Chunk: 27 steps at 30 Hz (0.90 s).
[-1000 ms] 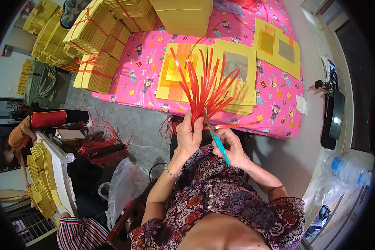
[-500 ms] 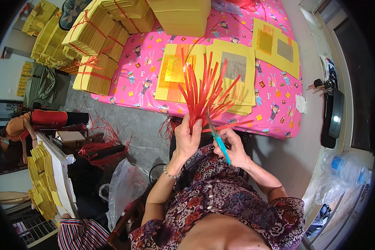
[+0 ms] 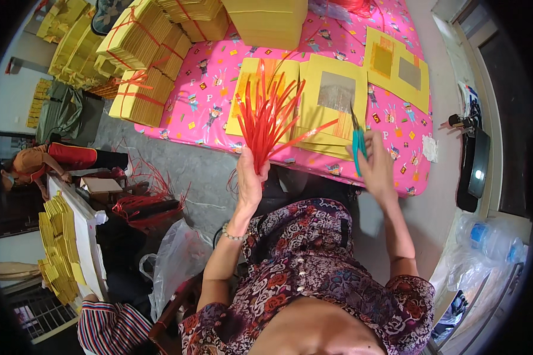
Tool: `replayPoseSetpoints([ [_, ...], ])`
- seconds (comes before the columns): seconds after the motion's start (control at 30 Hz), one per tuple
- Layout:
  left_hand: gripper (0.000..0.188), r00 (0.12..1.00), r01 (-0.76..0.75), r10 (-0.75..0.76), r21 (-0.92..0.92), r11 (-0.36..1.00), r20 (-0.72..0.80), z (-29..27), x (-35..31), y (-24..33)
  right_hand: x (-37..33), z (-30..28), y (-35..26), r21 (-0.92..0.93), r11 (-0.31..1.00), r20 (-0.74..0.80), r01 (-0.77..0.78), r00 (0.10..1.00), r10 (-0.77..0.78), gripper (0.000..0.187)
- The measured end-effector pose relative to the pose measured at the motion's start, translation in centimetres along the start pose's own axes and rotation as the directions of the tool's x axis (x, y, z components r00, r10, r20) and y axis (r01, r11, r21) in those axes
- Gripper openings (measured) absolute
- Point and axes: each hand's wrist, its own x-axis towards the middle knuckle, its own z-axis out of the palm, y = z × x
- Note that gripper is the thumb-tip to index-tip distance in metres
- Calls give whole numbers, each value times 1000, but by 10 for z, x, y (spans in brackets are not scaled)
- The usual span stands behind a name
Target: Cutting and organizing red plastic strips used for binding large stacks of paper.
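My left hand is closed around a bunch of red plastic strips, whose loose ends fan upward over the near edge of the table. One strip sticks out to the right, apart from the rest. Teal-handled scissors are gripped in my right hand, blades pointing up and away from the bunch. Beneath and beyond the strips lie yellow paper sheets, one with a silver patch and another, partly hidden by the strips, with a gold and orange patch.
Stacks of yellow paper tied with red strips and a tall yellow stack stand on the pink patterned table cover. More yellow sheets lie at the right. Co-workers are at the left, beside a white table. A plastic bag hangs nearby.
The scissors have moved right and up in my right hand, away from the red strips. My left hand has shifted slightly left with the bunch.
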Motion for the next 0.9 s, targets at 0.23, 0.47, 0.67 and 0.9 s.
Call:
replayPoseSetpoints([
  [0.23,50,998,0,8,135,991,-58,-4,2,30,87,8,25,-537,801,-44,265,939,-340,38],
  [0.47,44,994,-84,98,203,976,-57,-18,12,67,111,26,31,-648,746,114,154,988,-104,40],
  [0.67,55,992,-120,123,229,966,0,-2,26,100,54,55,-34,-59,881,210,469,869,-448,61],
  [0.9,58,956,-208,175,121,971,237,42,31,135,18,165,-73,603,685,198,409,755,-626,38],
])
